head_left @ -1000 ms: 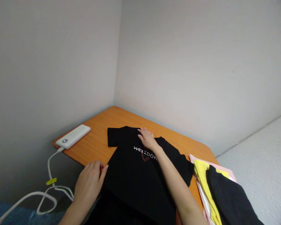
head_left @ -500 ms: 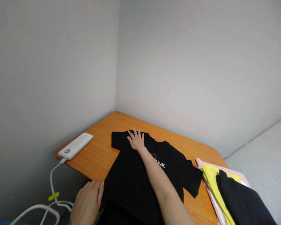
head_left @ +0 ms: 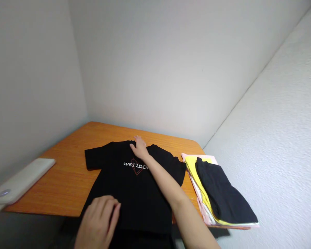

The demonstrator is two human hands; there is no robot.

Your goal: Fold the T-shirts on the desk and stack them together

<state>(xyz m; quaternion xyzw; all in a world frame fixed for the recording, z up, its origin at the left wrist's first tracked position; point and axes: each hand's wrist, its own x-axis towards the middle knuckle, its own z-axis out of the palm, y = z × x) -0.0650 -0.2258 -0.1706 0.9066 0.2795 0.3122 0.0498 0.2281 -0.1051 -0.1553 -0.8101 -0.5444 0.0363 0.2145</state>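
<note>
A black short-sleeved T-shirt (head_left: 134, 193) lies spread on the wooden table, collar toward the wall, with white lettering and a red outline on its chest. My right hand (head_left: 140, 148) rests at the collar, open, fingers stretched toward the far side and thumb apart. The right forearm crosses the shirt and covers part of the lettering. Low in the view, my left hand (head_left: 98, 221) is over the shirt's lower left part, back of the hand up. Its fingers are curled and close together, the tips hidden, so anything in them cannot be made out.
To the right, folded clothes in pink, white and yellow lie stacked at the table edge, with a dark folded garment (head_left: 223, 190) on top. A white power bank (head_left: 23, 180) with a cable is at the left table edge. Walls border the wooden table (head_left: 67, 173).
The view has turned right. My right hand has shifted from the shirt's left shoulder area to the collar, uncovering more lettering. My left hand now sits over the shirt rather than beside its left edge.
</note>
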